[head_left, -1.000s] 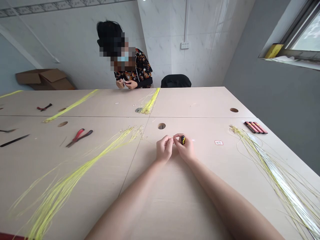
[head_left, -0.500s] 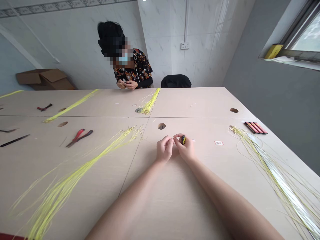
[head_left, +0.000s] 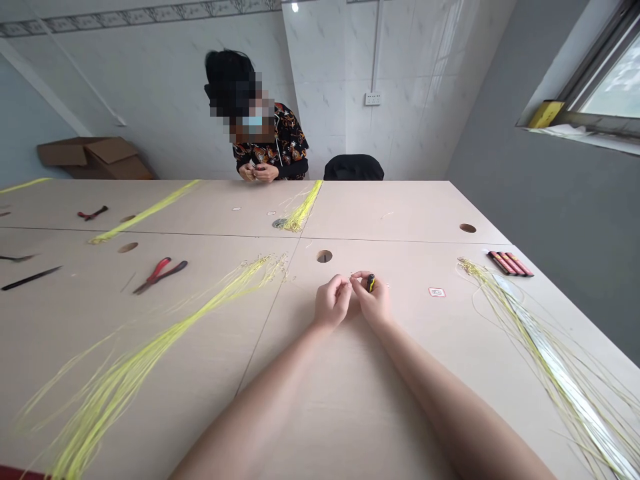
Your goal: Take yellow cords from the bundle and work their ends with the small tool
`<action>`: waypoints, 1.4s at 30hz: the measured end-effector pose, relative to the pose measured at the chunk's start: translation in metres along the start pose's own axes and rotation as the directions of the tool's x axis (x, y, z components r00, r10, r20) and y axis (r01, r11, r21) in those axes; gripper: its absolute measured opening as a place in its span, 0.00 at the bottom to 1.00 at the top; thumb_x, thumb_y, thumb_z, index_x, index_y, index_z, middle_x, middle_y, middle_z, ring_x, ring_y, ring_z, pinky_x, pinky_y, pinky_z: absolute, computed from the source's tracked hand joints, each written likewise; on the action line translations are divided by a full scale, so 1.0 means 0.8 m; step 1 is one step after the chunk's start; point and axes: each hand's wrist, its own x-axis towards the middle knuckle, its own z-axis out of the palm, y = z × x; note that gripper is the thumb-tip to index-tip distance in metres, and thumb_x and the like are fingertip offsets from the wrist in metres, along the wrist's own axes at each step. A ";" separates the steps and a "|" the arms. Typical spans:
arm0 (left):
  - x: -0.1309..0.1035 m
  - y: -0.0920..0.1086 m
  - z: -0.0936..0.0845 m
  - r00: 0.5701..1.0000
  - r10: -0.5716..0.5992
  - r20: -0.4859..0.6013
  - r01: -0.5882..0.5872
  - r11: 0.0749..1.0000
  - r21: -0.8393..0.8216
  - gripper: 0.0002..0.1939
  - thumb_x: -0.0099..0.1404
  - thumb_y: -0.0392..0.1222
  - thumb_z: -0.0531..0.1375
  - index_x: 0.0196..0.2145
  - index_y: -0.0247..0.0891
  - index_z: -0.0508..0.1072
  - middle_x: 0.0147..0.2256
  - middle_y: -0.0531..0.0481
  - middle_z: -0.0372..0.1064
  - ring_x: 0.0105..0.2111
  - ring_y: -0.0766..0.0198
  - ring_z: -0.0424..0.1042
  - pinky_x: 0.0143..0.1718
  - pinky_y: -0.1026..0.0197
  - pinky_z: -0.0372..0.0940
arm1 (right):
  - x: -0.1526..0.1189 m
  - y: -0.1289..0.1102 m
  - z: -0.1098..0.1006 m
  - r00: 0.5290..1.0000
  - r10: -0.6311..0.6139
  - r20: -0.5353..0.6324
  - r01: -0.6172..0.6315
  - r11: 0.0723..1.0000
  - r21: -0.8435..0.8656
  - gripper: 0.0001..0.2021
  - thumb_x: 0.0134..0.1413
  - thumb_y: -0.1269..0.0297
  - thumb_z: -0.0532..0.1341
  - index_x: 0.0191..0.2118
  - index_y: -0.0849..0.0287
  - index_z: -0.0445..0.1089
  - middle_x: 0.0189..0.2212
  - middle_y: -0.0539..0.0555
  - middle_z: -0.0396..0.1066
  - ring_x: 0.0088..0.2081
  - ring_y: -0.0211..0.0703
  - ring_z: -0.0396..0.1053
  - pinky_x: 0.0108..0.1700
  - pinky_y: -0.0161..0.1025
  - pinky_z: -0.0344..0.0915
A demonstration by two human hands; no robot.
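Close together over the tabletop [head_left: 280, 373], my two hands nearly touch at the fingertips. My left hand [head_left: 333, 301] is closed in a pinch; whatever lies between its fingers is too small to make out. Curled around a short black-and-yellow tool handle [head_left: 371, 283] is my right hand [head_left: 373, 301], its thumb and forefinger meeting the left fingertips. The far end of that tool is hidden. Left of my hands lies a bundle of thin yellow wires [head_left: 200, 310], with small fittings at the far ends.
Red-and-black pliers [head_left: 159, 275] and a black pen-like tool [head_left: 32, 278] lie left. At right are another wire bundle [head_left: 530, 333], several pink-and-black cylinders [head_left: 510, 264] and a small label [head_left: 437, 292]. A round hole [head_left: 325, 256] is just beyond my hands. A masked co-worker [head_left: 273, 143] works opposite.
The view has shifted slightly, so everything appears a little lower. My hands keep the same pinched pose with the black-and-yellow tool handle. The co-worker's hands have moved slightly.
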 end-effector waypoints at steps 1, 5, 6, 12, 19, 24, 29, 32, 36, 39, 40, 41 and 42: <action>0.000 -0.001 0.001 1.000 -0.008 0.006 0.008 1.000 0.017 0.08 0.60 0.42 0.53 0.25 0.39 0.61 0.16 0.58 0.53 0.17 0.69 0.55 0.21 0.66 0.49 | 0.000 0.001 0.000 1.000 0.013 -0.006 -0.013 1.000 0.011 0.12 0.46 0.56 0.60 0.31 0.60 0.68 0.16 0.43 0.47 0.19 0.32 0.46 0.22 0.33 0.47; -0.001 -0.002 0.004 0.999 -0.042 -0.014 0.044 0.990 0.134 0.07 0.57 0.39 0.54 0.36 0.40 0.60 0.17 0.60 0.56 0.17 0.68 0.59 0.22 0.66 0.52 | 0.003 0.007 -0.001 0.996 0.086 -0.038 -0.082 0.992 0.093 0.14 0.45 0.54 0.61 0.33 0.60 0.68 0.17 0.43 0.48 0.19 0.31 0.48 0.22 0.33 0.49; -0.001 -0.003 0.004 0.999 -0.045 -0.020 0.048 0.984 0.173 0.09 0.57 0.38 0.54 0.37 0.40 0.60 0.18 0.60 0.58 0.18 0.67 0.60 0.22 0.66 0.53 | 0.004 0.008 -0.001 0.993 0.106 -0.051 -0.099 0.987 0.123 0.14 0.45 0.53 0.61 0.33 0.60 0.67 0.17 0.43 0.50 0.18 0.31 0.49 0.22 0.33 0.50; -0.001 -0.003 0.008 0.999 -0.049 0.008 0.043 0.937 0.346 0.13 0.56 0.34 0.53 0.41 0.40 0.59 0.23 0.58 0.66 0.21 0.66 0.66 0.24 0.65 0.56 | 0.011 -0.001 -0.006 0.962 0.242 -0.126 -0.182 0.913 0.366 0.15 0.40 0.55 0.65 0.30 0.60 0.66 0.19 0.44 0.57 0.17 0.28 0.48 0.19 0.32 0.48; 0.002 -0.007 0.007 1.000 -0.017 -0.001 0.016 0.914 0.406 0.12 0.57 0.36 0.55 0.41 0.40 0.62 0.24 0.56 0.69 0.24 0.65 0.69 0.27 0.64 0.59 | 0.022 -0.035 -0.023 0.948 0.284 -0.141 -0.165 0.823 0.544 0.13 0.37 0.61 0.67 0.28 0.60 0.64 0.14 0.40 0.48 0.16 0.27 0.44 0.18 0.31 0.44; 0.005 -0.010 0.005 0.997 0.073 0.014 -0.073 0.922 0.379 0.09 0.61 0.42 0.57 0.39 0.39 0.65 0.26 0.53 0.73 0.34 0.61 0.72 0.39 0.58 0.62 | 0.031 -0.069 -0.047 0.951 0.258 -0.171 -0.096 0.771 0.629 0.15 0.35 0.64 0.69 0.26 0.59 0.61 0.12 0.38 0.44 0.15 0.26 0.44 0.16 0.30 0.43; 0.005 -0.009 0.003 0.994 0.106 0.008 -0.103 0.938 0.332 0.07 0.63 0.43 0.56 0.37 0.39 0.68 0.32 0.50 0.74 0.36 0.62 0.73 0.40 0.59 0.62 | 0.040 -0.110 -0.084 0.954 0.199 -0.225 0.020 0.707 0.707 0.17 0.37 0.68 0.68 0.23 0.58 0.55 0.13 0.38 0.40 0.15 0.26 0.42 0.16 0.28 0.44; 0.005 -0.008 0.001 0.991 0.130 0.028 -0.132 0.948 0.289 0.07 0.64 0.43 0.54 0.34 0.39 0.69 0.32 0.51 0.74 0.35 0.64 0.72 0.39 0.61 0.62 | 0.039 -0.134 -0.108 0.945 0.178 -0.275 0.088 0.672 0.736 0.16 0.41 0.71 0.66 0.23 0.58 0.54 0.13 0.38 0.38 0.15 0.26 0.42 0.16 0.27 0.45; 0.006 -0.009 0.001 0.991 0.107 0.078 -0.125 0.955 0.270 0.08 0.65 0.41 0.52 0.32 0.39 0.69 0.28 0.52 0.73 0.31 0.65 0.70 0.35 0.63 0.61 | 0.032 -0.162 -0.138 0.934 0.158 -0.322 0.158 0.624 0.766 0.14 0.46 0.73 0.62 0.23 0.59 0.53 0.13 0.39 0.37 0.14 0.26 0.42 0.16 0.26 0.46; 0.007 -0.009 0.000 0.991 0.081 0.110 -0.107 0.958 0.265 0.09 0.66 0.41 0.51 0.32 0.39 0.69 0.27 0.53 0.72 0.30 0.66 0.69 0.34 0.64 0.61 | 0.024 -0.183 -0.156 0.938 0.208 -0.277 0.140 0.505 0.852 0.11 0.50 0.76 0.57 0.23 0.59 0.55 0.13 0.39 0.38 0.13 0.25 0.42 0.15 0.25 0.45; 0.007 -0.008 0.000 0.991 0.072 0.116 -0.101 0.959 0.266 0.09 0.66 0.41 0.51 0.31 0.39 0.69 0.27 0.53 0.72 0.30 0.66 0.69 0.34 0.64 0.60 | 0.020 -0.191 -0.161 0.937 0.207 -0.281 0.156 0.472 0.868 0.10 0.50 0.77 0.56 0.23 0.59 0.56 0.12 0.39 0.39 0.13 0.24 0.42 0.15 0.24 0.45; 0.007 -0.008 0.000 0.991 0.065 0.119 -0.095 0.958 0.269 0.10 0.66 0.41 0.51 0.31 0.39 0.69 0.27 0.53 0.71 0.30 0.66 0.69 0.33 0.64 0.60 | 0.016 -0.198 -0.166 0.933 0.188 -0.305 0.196 0.447 0.873 0.10 0.50 0.77 0.55 0.23 0.60 0.57 0.12 0.39 0.39 0.12 0.24 0.42 0.14 0.24 0.44; 0.007 -0.007 0.000 0.991 0.059 0.120 -0.090 0.958 0.272 0.10 0.66 0.41 0.51 0.30 0.39 0.69 0.27 0.53 0.71 0.30 0.66 0.69 0.33 0.65 0.60 | 0.011 -0.206 -0.173 0.925 0.169 -0.342 0.243 0.428 0.870 0.09 0.50 0.77 0.54 0.23 0.60 0.58 0.11 0.39 0.39 0.12 0.24 0.42 0.14 0.24 0.44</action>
